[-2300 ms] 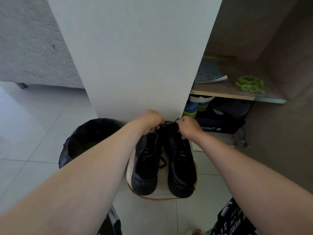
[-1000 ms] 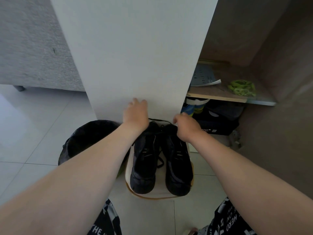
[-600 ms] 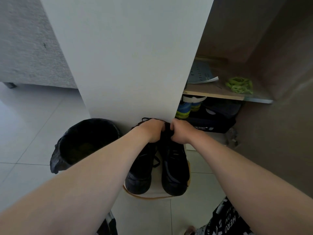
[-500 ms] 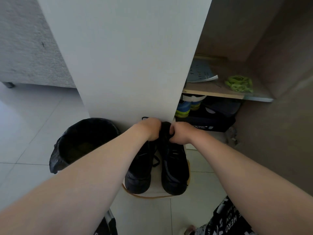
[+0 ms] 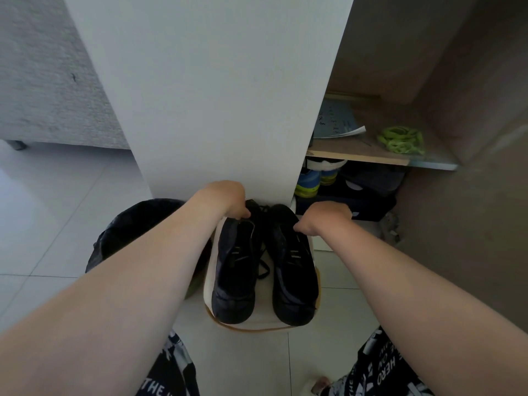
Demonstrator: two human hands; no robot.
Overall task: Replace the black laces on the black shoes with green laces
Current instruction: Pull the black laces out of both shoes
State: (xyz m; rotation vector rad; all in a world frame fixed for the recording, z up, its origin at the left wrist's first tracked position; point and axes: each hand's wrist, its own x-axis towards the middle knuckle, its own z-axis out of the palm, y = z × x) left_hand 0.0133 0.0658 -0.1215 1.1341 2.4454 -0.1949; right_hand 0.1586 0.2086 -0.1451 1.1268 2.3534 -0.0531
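Far left, beyond the pale tiled floor (image 5: 57, 210), runs the grey fabric front of a sofa (image 5: 43, 81). Nearer, a black bin (image 5: 137, 224) lined with a dark bag stands on the tiles, just left of a low white stool (image 5: 263, 321) with a tan edge.

On the stool sit the two black shoes, side by side with their toes toward the near edge. The left hand (image 5: 225, 198) reaches to the far end of the left shoe (image 5: 234, 275), its fingers curled and gripping the rim of the shoe's opening. A loose black lace (image 5: 263, 270) trails down in the gap between the pair. The right shoe (image 5: 294, 281) lies just beside the left one. The right hand (image 5: 325, 217) is at its far right side, fingers tucked under and thumb tip against the rim; whether it pinches anything I cannot tell.

Behind both hands rises a tall white panel (image 5: 214, 95). Right of it an open cupboard shows a wooden shelf (image 5: 357, 151) holding a booklet (image 5: 337, 122) and, further right, the bundled green laces (image 5: 401, 140), well apart from the shoes. Under the shelf are blue and yellow trainers (image 5: 310, 181) and a dark box (image 5: 357, 207).
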